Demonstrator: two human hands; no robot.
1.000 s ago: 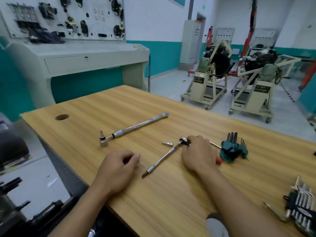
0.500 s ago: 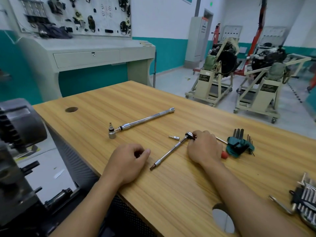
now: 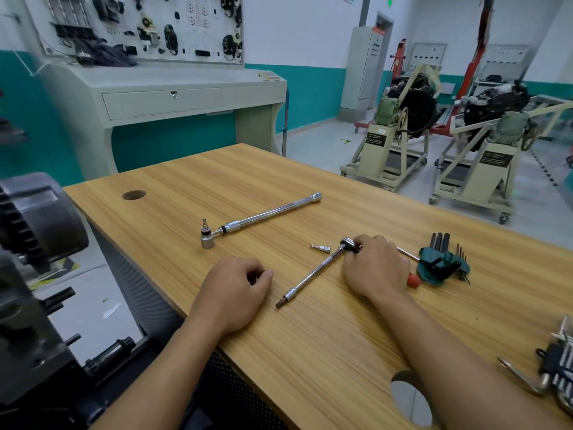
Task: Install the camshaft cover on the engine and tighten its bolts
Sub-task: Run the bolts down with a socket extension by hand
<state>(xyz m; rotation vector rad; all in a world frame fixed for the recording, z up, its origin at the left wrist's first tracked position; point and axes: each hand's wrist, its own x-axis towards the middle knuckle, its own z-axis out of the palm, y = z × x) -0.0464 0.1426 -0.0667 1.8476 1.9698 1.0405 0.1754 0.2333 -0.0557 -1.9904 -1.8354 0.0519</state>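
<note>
Wood-grain table [image 3: 341,352] fills the head view, and the ratchet [image 3: 348,243] lying on it, with its extension bar [image 3: 313,276] running back toward the person, serves as the landmark. The right hand [image 3: 376,268] lies over the ratchet just behind its head, knuckles up, fingers curled down around the tool, forearm flat along the table. The left hand [image 3: 232,293] rests left of the extension bar's tip as a loose fist; whether it encloses anything I cannot tell. A loose bit [image 3: 321,248] lies just left of the ratchet head, a long wrench [image 3: 263,215] beyond it, and a green hex-key set [image 3: 440,265] to its right. The engine [image 3: 31,274] sits far left, off the table's edge, only partly in frame; no camshaft cover or bolts show. This looks like tool pick-up ahead of tightening. Next, the ratchet likely needs lifting and carrying left to the engine, bit seated squarely.
</note>
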